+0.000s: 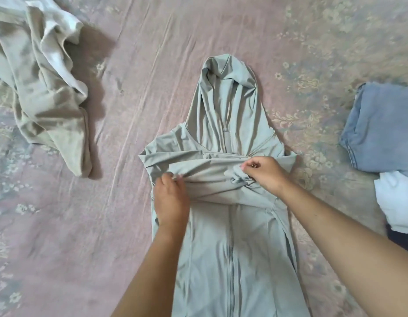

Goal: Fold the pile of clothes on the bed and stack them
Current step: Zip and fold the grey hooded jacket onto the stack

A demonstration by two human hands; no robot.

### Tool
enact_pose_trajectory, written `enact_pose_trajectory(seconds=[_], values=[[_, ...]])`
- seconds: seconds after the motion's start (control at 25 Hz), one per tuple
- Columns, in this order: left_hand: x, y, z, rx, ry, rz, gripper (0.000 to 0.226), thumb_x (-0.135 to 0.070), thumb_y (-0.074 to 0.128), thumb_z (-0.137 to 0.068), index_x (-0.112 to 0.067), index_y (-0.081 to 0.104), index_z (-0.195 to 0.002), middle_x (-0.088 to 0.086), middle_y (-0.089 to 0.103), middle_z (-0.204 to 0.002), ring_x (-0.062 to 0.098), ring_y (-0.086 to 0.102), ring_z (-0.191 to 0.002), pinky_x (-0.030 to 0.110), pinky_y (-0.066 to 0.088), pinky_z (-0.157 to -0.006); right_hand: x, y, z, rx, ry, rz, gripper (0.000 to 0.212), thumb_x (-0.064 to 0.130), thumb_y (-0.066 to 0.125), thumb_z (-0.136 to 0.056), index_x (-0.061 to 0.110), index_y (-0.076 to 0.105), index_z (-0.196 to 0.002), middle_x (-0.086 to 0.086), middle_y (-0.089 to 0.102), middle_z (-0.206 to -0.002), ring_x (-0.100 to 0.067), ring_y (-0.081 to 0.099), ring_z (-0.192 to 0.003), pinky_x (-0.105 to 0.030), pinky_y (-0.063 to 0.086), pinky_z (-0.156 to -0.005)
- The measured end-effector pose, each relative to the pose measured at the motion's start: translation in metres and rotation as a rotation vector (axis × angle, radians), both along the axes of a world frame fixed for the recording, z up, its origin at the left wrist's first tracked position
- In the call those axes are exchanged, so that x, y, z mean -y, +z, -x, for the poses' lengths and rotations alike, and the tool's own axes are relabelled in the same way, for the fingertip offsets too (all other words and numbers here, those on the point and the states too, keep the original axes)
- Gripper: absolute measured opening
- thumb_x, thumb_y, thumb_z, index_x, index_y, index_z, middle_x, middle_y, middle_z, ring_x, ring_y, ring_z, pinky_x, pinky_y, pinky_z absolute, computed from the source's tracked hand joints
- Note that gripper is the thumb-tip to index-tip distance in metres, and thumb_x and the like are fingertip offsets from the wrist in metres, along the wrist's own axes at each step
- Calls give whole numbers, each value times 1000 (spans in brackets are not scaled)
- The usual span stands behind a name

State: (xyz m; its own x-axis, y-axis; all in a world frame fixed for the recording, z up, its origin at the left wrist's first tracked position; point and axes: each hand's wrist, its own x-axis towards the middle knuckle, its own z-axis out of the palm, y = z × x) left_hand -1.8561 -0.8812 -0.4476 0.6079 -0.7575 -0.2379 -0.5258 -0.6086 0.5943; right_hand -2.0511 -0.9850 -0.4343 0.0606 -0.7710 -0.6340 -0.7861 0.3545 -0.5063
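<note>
Your pale grey-green hooded jacket (232, 236) lies front-up along the middle of the pink floral bedsheet (84, 225), zip closed, hood pointing away from you. Both sleeves are folded across the chest. Your left hand (172, 202) pinches the sleeve fabric at the jacket's left edge; your right hand (266, 173) grips the bunched cuff at its right shoulder. Unfolded beige and white clothes (45, 88) lie far left; folded blue jeans (384, 129) and a white garment (397, 202) sit far right.
</note>
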Motion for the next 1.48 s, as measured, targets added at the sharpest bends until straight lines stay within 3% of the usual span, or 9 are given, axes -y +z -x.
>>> enact_pose_trajectory(seconds=[0.08,0.2,0.44,0.6,0.8,0.88,0.96,1.08,1.48], values=[[14,-10,-14,-55,153,-48,35,-25,51,-98,10,56,-100,27,56,-102,40,52,-96,42,34,-75,-10,-2,-7,124,-144,117,11,12,66,-84,20,66,-76,9,56,-61,-1,49,-55,-21,39,-58],[31,-14,-24,-215,190,-197,43,-36,53,-96,3,57,-78,14,57,-75,34,56,-86,30,29,-64,-20,-2,-9,257,-302,206,14,1,59,-87,15,63,-87,8,42,-56,0,38,-42,-14,30,-45],[48,-11,-25,-287,227,12,20,-25,51,-98,-9,50,-87,-3,49,-69,19,46,-71,23,24,-58,-28,-27,-6,91,-125,329,22,-10,53,-86,7,65,-92,1,55,-95,2,50,-75,-7,34,-69],[42,-24,-18,-105,124,-15,15,-13,33,-102,-7,47,-104,10,61,-98,31,57,-89,29,32,-68,-40,-49,-4,90,-131,418,19,-10,51,-88,0,66,-97,3,44,-98,-17,54,-79,-39,51,-74],[33,-28,-19,363,-214,-263,32,-19,28,-104,-1,40,-128,20,63,-109,38,66,-85,39,40,-55,-46,-59,3,-214,165,637,33,-15,64,-71,3,67,-98,-18,55,-103,-37,59,-79,-43,53,-58],[33,-28,-6,537,-375,-33,38,-14,35,-95,1,43,-130,22,63,-111,36,64,-91,42,50,-69,-47,-53,3,-388,388,822,34,-7,62,-68,8,67,-98,-16,58,-105,-31,53,-83,-39,50,-61],[39,-35,14,523,-651,52,54,-25,31,-94,-3,30,-144,18,49,-139,32,47,-126,46,31,-107,-32,-48,-3,-368,485,917,30,6,53,-73,11,68,-99,-14,61,-109,-28,49,-87,-37,49,-67],[53,-56,29,474,-861,12,60,-48,23,-97,-18,27,-150,9,27,-155,26,23,-144,51,9,-117,41,-45,-20,-227,338,840,24,4,57,-82,4,67,-104,-17,60,-108,-35,56,-93,-42,52,-76],[51,-86,33,508,-802,80,64,-48,33,-89,-24,34,-148,5,24,-156,21,23,-144,58,13,-113,271,-40,-74,-123,17,223,78,43,55,-92,14,12,-151,-9,27,-154,-30,27,-140,-41,26,-113]])
